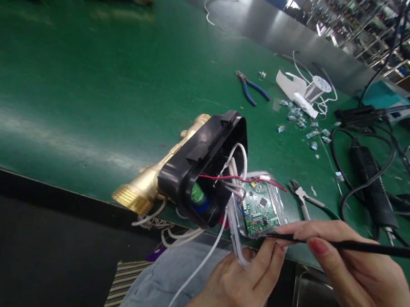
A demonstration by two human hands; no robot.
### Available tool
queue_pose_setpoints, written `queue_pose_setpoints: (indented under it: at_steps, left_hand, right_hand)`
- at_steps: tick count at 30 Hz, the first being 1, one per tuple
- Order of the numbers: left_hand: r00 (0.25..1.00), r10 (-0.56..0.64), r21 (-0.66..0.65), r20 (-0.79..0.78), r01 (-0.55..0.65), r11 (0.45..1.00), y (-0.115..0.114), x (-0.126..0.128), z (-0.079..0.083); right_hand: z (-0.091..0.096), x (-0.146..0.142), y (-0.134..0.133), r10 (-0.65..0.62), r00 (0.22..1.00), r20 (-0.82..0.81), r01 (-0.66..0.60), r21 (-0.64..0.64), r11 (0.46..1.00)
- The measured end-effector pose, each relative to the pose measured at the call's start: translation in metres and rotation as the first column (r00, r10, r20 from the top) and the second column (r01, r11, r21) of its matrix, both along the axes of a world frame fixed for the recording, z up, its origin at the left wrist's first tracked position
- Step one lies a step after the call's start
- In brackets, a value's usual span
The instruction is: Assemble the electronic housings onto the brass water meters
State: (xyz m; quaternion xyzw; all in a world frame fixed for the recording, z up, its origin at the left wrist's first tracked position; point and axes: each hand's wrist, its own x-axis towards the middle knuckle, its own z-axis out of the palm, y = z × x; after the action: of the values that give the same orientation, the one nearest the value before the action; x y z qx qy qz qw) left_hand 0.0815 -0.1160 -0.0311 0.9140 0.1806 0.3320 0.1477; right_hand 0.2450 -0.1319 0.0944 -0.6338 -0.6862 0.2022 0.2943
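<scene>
Our left hand grips a clear plastic case holding a green circuit board, our right hand pinching a slim black tool at its edge, a wired brass fitting at nine o'clock.

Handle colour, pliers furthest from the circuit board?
The pliers have blue handles, shown best in the head view.

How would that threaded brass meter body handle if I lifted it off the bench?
The threaded brass meter body probably feels heavy for its size, being solid-looking metal. Its round barrel could roll, and the black plastic housing likely makes it top-heavy.
</scene>
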Motion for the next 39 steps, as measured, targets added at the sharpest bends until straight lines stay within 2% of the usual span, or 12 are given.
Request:
queue_pose_setpoints:
  at_steps: [8, 15, 23, 26, 31, 35, 39]
  left_hand:
    - [0.994, -0.057, -0.032, -0.098, 0.054, 0.998, 0.005, -0.005, 0.011]
    - [0.995, -0.047, -0.029, -0.087, 0.045, 0.999, 0.007, -0.006, 0.013]
    - [0.994, -0.047, -0.030, -0.096, 0.044, 0.999, 0.007, -0.007, 0.016]
    - [0.997, -0.039, -0.036, -0.069, 0.037, 0.999, 0.007, -0.006, 0.016]
    - [0.998, -0.044, -0.048, -0.035, 0.043, 0.998, 0.008, -0.006, 0.015]
    - [0.997, -0.059, -0.068, -0.053, 0.056, 0.996, 0.007, -0.006, 0.014]
    - [0.997, -0.073, -0.163, -0.002, 0.072, 0.984, 0.006, -0.003, 0.016]
  right_hand:
    - [-0.003, -0.003, 0.003, 0.016, 0.999, 0.031, -0.015, -0.020, 1.000]
    - [-0.006, -0.003, 0.000, 0.029, 1.000, -0.001, -0.029, -0.028, 0.999]
    - [-0.006, -0.002, 0.001, 0.092, 0.996, 0.009, -0.091, -0.020, 0.996]
    - [-0.006, 0.000, 0.001, 0.159, 0.987, 0.018, -0.158, -0.011, 0.987]
    - [-0.003, 0.002, 0.005, 0.278, 0.958, 0.077, -0.277, -0.019, 0.961]
    - [0.003, -0.004, 0.010, 0.284, 0.948, 0.142, -0.281, -0.043, 0.959]
    - [0.010, -0.018, 0.018, 0.274, 0.927, 0.256, -0.283, -0.002, 0.959]
